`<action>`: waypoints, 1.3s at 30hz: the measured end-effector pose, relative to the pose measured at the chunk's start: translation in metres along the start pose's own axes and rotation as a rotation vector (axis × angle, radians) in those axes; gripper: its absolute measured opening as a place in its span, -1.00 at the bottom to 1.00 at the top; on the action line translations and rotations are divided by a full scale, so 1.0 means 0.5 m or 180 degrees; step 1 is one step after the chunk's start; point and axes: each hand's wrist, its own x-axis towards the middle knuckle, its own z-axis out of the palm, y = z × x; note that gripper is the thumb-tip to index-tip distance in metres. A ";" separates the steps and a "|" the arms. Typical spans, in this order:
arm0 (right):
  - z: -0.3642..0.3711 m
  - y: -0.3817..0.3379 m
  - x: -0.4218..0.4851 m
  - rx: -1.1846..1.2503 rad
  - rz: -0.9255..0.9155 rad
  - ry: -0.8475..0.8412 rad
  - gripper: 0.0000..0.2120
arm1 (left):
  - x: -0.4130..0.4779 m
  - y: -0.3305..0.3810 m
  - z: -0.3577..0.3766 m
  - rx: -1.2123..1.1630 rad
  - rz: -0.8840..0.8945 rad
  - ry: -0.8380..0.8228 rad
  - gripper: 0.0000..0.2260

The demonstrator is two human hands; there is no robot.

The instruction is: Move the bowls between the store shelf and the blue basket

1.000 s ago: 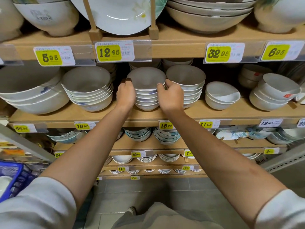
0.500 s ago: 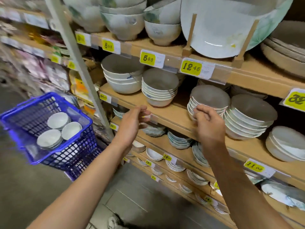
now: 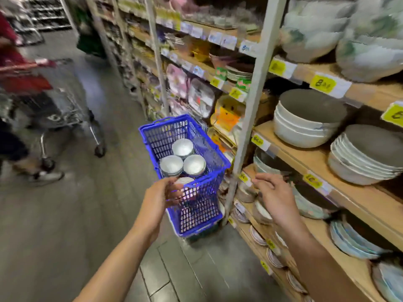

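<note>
The blue basket (image 3: pixel 196 210) stands on the floor beside the store shelf (image 3: pixel 305 159). In it are three stacks of small white bowls (image 3: pixel 182 147) (image 3: pixel 171 165) (image 3: pixel 194 164) and a fourth bowl (image 3: pixel 185 180) at the near end. My left hand (image 3: pixel 160 199) reaches over the basket's near rim, fingers apart and curled close to that fourth bowl, with no grip visible. My right hand (image 3: pixel 274 192) hovers empty with spread fingers in front of the lower shelves. Stacks of larger bowls (image 3: pixel 305 125) (image 3: pixel 366 158) sit on the shelf at the right.
A grey shelf post (image 3: pixel 246 131) rises just right of the basket. A person in red (image 3: pixel 13 68) pushes a metal shopping cart (image 3: pixel 65 110) down the aisle at the left. Lower shelves hold more plates and bowls (image 3: pixel 353 240). The whole view is motion-blurred.
My hands have left the bowl stack on the shelf. The view swung left and down to the basket. My left hand has moved to the basket's near rim, the right one trailing.
</note>
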 end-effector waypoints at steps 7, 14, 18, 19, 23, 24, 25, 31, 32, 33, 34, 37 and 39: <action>0.212 0.016 0.016 -0.0127 0.0274 -0.0442 -0.88 | 0.102 -0.027 -0.193 0.0179 -0.0287 0.0271 -0.77; 0.324 0.039 0.117 -0.0398 0.0527 -0.0655 -0.90 | 0.227 -0.033 -0.228 0.0255 -0.0500 0.0315 -0.78; 0.384 0.067 0.223 -0.0685 0.0520 -0.0684 -0.85 | 0.316 -0.031 -0.202 0.0467 -0.0547 0.0232 -0.78; 0.399 0.078 0.252 -0.0759 0.0541 -0.0705 -0.86 | 0.343 -0.030 -0.193 0.0527 -0.0548 0.0226 -0.77; 0.460 0.128 0.368 -0.1169 0.0657 -0.1029 -0.81 | 0.458 -0.031 -0.150 0.0767 -0.0612 0.0181 -0.76; 0.475 0.141 0.394 -0.1316 0.0690 -0.1129 -0.78 | 0.486 -0.034 -0.138 0.0819 -0.0647 0.0157 -0.76; 0.489 0.155 0.418 -0.1467 0.0709 -0.1234 -0.75 | 0.513 -0.038 -0.125 0.0880 -0.0684 0.0127 -0.76; 0.555 0.241 0.528 -0.2391 0.1027 -0.1914 -0.78 | 0.659 -0.108 -0.046 0.1614 -0.1001 -0.0247 -0.82; 0.565 0.254 0.541 -0.2414 0.1142 -0.1943 -0.86 | 0.683 -0.127 -0.037 0.1872 -0.1057 -0.0322 -0.81; 0.574 0.266 0.552 -0.2402 0.1245 -0.1945 -0.92 | 0.703 -0.145 -0.031 0.2126 -0.1126 -0.0372 -0.80; 0.582 0.288 0.561 -0.2432 0.1375 -0.1955 -0.90 | 0.725 -0.168 -0.026 0.2356 -0.1240 -0.0446 -0.78; 0.609 0.351 0.571 -0.2700 0.1887 -0.2044 -0.68 | 0.778 -0.239 -0.018 0.2706 -0.1644 -0.0785 -0.71; 0.628 0.396 0.565 -0.2938 0.2051 -0.2106 -0.62 | 0.805 -0.290 -0.021 0.2933 -0.1916 -0.0957 -0.63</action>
